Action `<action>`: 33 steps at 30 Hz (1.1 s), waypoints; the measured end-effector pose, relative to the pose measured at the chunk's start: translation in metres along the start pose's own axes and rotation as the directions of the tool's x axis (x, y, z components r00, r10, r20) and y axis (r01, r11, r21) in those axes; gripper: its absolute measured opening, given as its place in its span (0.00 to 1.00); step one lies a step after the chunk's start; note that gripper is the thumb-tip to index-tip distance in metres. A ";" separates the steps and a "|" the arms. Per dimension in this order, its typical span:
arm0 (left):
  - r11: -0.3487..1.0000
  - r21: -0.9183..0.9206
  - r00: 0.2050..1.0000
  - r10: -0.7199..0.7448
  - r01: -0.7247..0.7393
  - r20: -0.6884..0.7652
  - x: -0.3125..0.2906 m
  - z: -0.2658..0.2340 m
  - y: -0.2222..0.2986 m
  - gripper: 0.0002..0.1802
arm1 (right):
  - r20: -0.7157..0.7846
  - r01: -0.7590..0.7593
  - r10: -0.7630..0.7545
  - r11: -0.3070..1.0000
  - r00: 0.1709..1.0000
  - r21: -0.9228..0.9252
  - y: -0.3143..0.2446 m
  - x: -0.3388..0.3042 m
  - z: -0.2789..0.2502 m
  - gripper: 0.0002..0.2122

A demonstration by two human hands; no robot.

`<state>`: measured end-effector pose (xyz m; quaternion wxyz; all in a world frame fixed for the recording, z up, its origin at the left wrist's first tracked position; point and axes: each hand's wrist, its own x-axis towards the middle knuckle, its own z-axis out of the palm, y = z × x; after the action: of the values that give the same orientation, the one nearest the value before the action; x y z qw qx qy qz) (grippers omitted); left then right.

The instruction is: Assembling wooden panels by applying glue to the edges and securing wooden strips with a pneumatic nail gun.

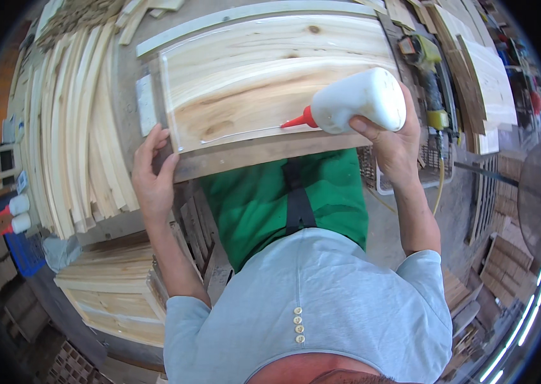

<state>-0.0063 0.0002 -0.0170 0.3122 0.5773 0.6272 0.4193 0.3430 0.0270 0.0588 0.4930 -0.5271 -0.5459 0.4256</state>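
A pale wooden panel (270, 83) lies on the workbench in front of me. My right hand (395, 131) is wrapped around a white glue bottle (357, 102), which is tipped sideways so its red nozzle (296, 120) points left. The nozzle's tip is at the panel's near edge, where a thin white line of glue (232, 136) runs to the left. More glue (169, 96) shows along the panel's left edge. By the near left corner rests my left hand (155, 163), its fingers apart and holding nothing.
Long wooden strips (78, 121) are stacked on the left. A yellow-green power tool (419, 51) lies right of the panel, above a plastic crate (385, 179) with a yellow hose (440, 185). Two more white bottles (20, 214) stand far left, near a wooden box (114, 294).
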 end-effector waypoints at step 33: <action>0.881 -0.432 0.938 0.294 -0.191 0.185 0.016 0.178 0.119 0.43 | 0.104 -0.170 0.281 0.223 0.954 0.960 0.025 0.007 -0.004 0.21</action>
<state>0.2025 0.0428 0.0094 0.4451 0.6211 0.4046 0.5023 0.3512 0.0360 0.0357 0.6678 -0.2108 -0.0695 0.7105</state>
